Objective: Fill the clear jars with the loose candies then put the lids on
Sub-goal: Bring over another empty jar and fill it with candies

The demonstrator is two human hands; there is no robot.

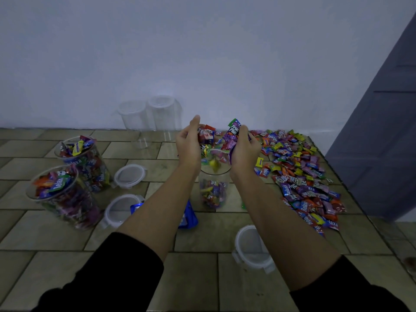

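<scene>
**Double handful, held high**

The left hand [189, 143] and right hand [243, 147], fingers curled round a bunch of bright foil-wrapped candies [221, 140], hold it above the clear round plastic jar [213, 190]. The jar stands lidless and partly filled on the tan tiled floor [202, 235].

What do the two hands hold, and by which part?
Both the left hand and right hand cup bunches of colourful wrapped candies, fingers curled round the wrappers.
</scene>
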